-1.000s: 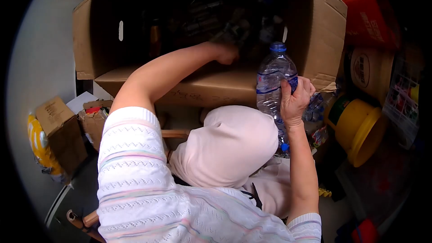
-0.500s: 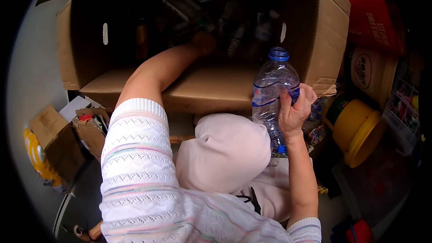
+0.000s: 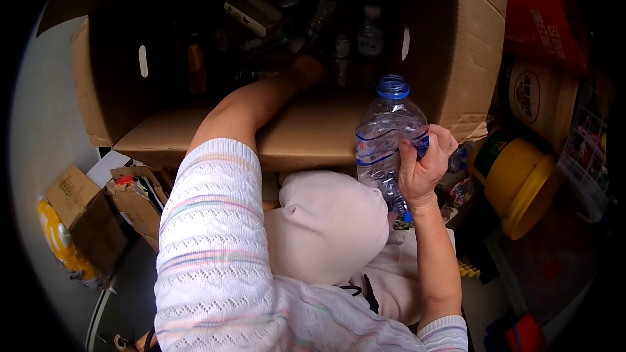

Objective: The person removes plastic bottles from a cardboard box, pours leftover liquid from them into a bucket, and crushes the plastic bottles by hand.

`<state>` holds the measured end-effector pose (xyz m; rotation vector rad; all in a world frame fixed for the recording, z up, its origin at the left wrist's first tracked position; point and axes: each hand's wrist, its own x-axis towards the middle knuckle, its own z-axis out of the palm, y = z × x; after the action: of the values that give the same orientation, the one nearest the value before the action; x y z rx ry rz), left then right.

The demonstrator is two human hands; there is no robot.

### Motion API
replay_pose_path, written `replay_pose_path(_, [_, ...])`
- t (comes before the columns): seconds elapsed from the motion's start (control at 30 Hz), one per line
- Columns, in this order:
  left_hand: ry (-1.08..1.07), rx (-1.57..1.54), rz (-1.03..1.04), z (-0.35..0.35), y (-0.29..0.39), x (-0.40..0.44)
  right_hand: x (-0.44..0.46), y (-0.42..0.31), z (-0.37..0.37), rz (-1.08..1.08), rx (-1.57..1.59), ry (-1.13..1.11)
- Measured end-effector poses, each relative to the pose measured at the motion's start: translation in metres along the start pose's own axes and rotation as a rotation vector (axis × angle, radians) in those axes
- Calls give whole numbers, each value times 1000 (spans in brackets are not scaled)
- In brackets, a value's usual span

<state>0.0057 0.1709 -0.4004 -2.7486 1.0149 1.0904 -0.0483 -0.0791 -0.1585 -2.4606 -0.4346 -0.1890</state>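
My right hand [image 3: 427, 160] is closed around the side of a large clear plastic bottle [image 3: 385, 133] with a blue neck ring and no cap on its mouth; the bottle stands upright beside my knee. My left arm reaches over the front flap of a big cardboard box [image 3: 306, 133]. Deep in its shadow is my left hand [image 3: 308, 70], fingers too dark to make out. Around it lie a small clear bottle with a white cap [image 3: 370, 38], a pale carton [image 3: 245, 15], an amber bottle [image 3: 197, 65] and several other clear bottles.
To the right are a red box [image 3: 538, 19], a cream bucket [image 3: 538, 101], a yellow bucket [image 3: 512, 182] and a clear plastic rack [image 3: 587, 156]. Small cardboard boxes [image 3: 81, 205] and a yellow bag [image 3: 62, 241] stand at the left.
My left hand has moved left and deeper into the box, then slightly right again. The large bottle, still held by my right hand, has shifted slightly left. The view has shifted too.
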Motion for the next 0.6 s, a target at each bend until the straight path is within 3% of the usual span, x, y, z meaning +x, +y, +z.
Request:
replay_pose_path(0.23, [78, -51, -6, -13, 2, -12, 2, 0, 2, -1, 19, 23])
replay_pose_path(0.33, [8, -216, 87, -56, -7, -29, 7, -3, 1, 0, 35, 47])
replay_pose_path(0.43, [-163, -502, -84, -138, -8, -52, 8, -2, 3, -7, 34, 78])
replay_pose_path(0.53, [235, -1342, -150, -188, 5, -102, 10, -1, 2, -21, 24, 54])
replay_pose_path(0.6, [320, -1618, -80, -211, 17, -120, 10, -1, 5, -9, 61, 65])
